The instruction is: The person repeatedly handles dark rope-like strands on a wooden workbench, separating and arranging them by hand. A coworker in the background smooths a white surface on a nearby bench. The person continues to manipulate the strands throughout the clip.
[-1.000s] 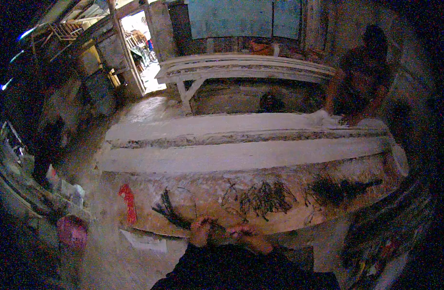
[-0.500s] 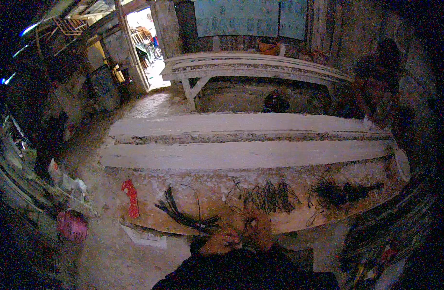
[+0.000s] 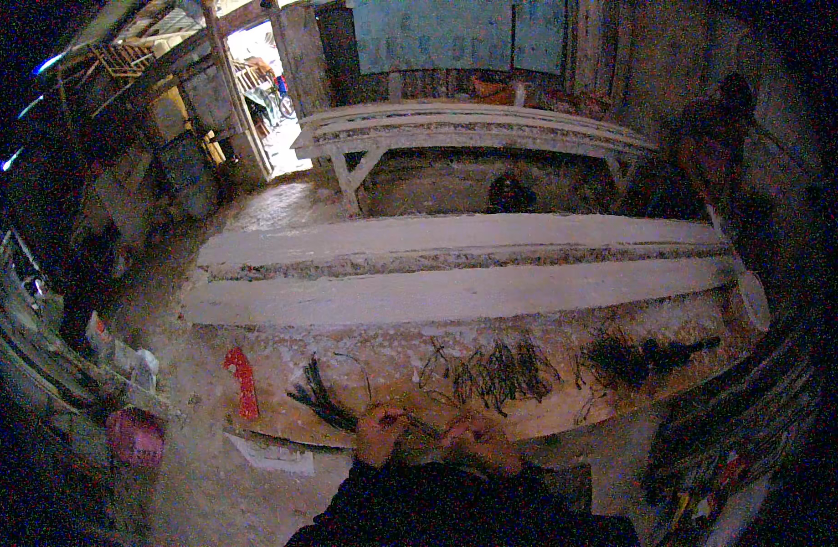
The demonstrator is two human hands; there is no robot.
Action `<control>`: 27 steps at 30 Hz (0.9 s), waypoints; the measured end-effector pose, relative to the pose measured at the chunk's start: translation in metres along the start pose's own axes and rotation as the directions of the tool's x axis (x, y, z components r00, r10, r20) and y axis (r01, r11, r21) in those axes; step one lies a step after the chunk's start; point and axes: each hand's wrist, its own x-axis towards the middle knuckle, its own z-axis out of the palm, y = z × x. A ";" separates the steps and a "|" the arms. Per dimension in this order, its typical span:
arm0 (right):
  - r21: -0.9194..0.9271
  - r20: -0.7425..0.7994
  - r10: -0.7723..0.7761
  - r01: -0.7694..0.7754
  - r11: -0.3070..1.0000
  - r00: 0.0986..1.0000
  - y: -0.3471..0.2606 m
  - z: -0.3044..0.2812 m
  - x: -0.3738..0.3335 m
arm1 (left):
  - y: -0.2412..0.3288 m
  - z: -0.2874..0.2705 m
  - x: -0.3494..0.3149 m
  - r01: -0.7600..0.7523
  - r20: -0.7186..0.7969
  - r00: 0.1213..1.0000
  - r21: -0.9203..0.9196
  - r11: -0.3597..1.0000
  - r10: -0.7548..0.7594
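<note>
At the near edge of the workbench (image 3: 282, 406), my left hand (image 3: 380, 434) and my right hand (image 3: 480, 441) are side by side with fingers closed. A thin dark strand (image 3: 424, 427) runs between them; it looks like wire, but its kind is not certain. A bundle of black strands (image 3: 320, 397) lies just left of my left hand. Beyond my right hand is a row of thin tangled dark strands (image 3: 501, 374). Farther right sits a denser dark clump of strands (image 3: 633, 357). The red flat tool-like piece (image 3: 242, 383) lies at the left.
Two long pale planks (image 3: 455, 292) lie across the bench's far half. Behind stands another long bench (image 3: 473, 128). A pink basket (image 3: 134, 438) is on the floor at left, and a heap of long dark rods (image 3: 738, 438) at right. A person (image 3: 719, 155) is in the dark far right.
My hands have moved apart, the left one going left, and the strand now shows stretched between them. The view has shifted slightly.
</note>
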 end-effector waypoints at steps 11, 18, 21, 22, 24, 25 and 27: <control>0.269 0.170 -0.013 -0.034 0.963 0.985 -0.015 0.014 -0.005 | -0.006 0.008 -0.012 -0.188 0.085 0.981 0.169 0.967 0.176; 0.222 -0.093 0.005 0.016 0.975 0.996 -0.004 0.019 -0.003 | -0.022 0.008 -0.016 -0.385 0.191 0.920 0.272 0.882 0.343; 0.003 -0.259 -0.062 0.065 0.998 0.964 -0.003 0.023 0.000 | -0.027 0.009 -0.021 -0.378 0.256 0.912 0.219 0.899 0.321; -0.155 -0.290 -0.085 0.041 0.987 0.953 -0.004 0.023 0.001 | -0.029 0.011 -0.023 -0.440 0.338 0.868 0.187 0.878 0.363; -0.320 -0.374 -0.161 0.036 0.947 0.913 -0.004 0.022 0.004 | -0.030 0.018 -0.026 -0.512 0.482 0.776 0.106 0.852 0.406; -0.377 -0.414 -0.203 0.036 0.925 0.888 -0.004 0.020 0.006 | -0.031 0.022 -0.028 -0.500 0.548 0.734 0.037 0.865 0.401; -0.479 -0.477 -0.297 0.039 0.877 0.827 -0.003 0.017 0.007 | -0.032 0.029 -0.030 -0.456 0.663 0.636 -0.089 0.885 0.395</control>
